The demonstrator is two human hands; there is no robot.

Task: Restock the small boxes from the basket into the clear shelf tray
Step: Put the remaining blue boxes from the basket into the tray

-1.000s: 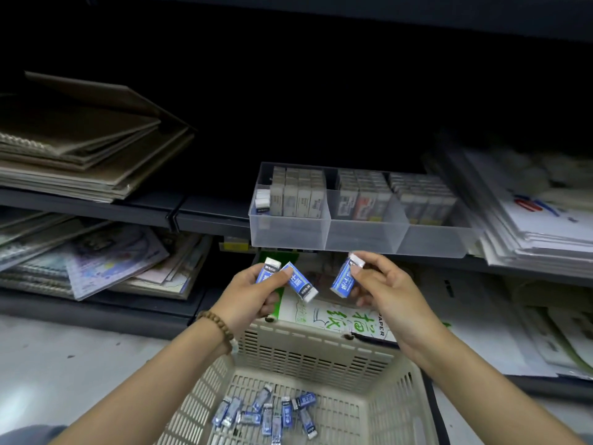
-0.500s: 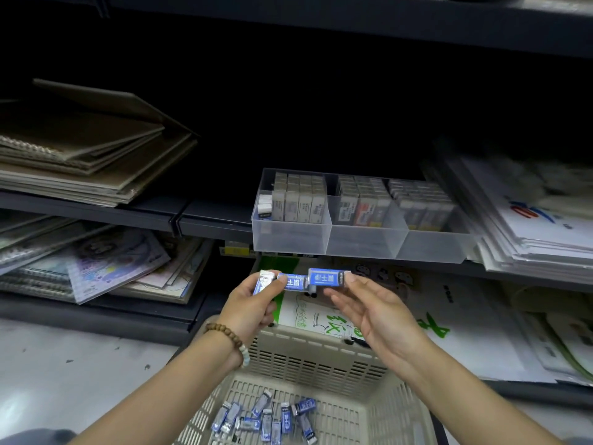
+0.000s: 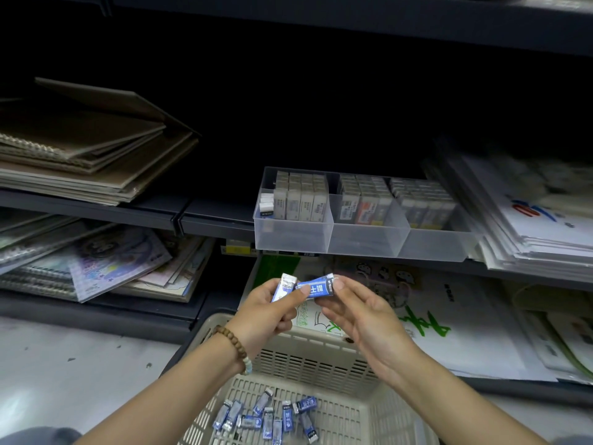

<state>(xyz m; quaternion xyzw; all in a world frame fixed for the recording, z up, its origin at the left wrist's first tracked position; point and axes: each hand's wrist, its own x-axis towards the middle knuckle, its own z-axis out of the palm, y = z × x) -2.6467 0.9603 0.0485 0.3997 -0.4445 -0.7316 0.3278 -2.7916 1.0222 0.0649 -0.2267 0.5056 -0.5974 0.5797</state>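
My left hand (image 3: pixel 268 308) holds a small blue-and-white box (image 3: pixel 283 286) upright between thumb and fingers. A second blue box (image 3: pixel 316 286) lies level between both hands, pinched at its left end by my left thumb and at its right end by my right hand (image 3: pixel 359 311). Both hands hover below the clear shelf tray (image 3: pixel 293 234), which has three compartments packed with upright boxes toward the back. Under my wrists stands a cream plastic basket (image 3: pixel 308 358) with several more blue boxes (image 3: pixel 268 415) on its floor.
Brown sketch pads (image 3: pixel 86 155) are stacked on the shelf left of the tray. White paper packs (image 3: pixel 539 226) lie to its right. Notebooks (image 3: pixel 109 261) and a printed paper pack (image 3: pixel 449 319) fill the lower shelf. A dark shelf board runs overhead.
My hands came together: the box in my right hand turned level and now meets my left fingers. The second box in my left hand is no longer seen apart. The view shifted slightly.
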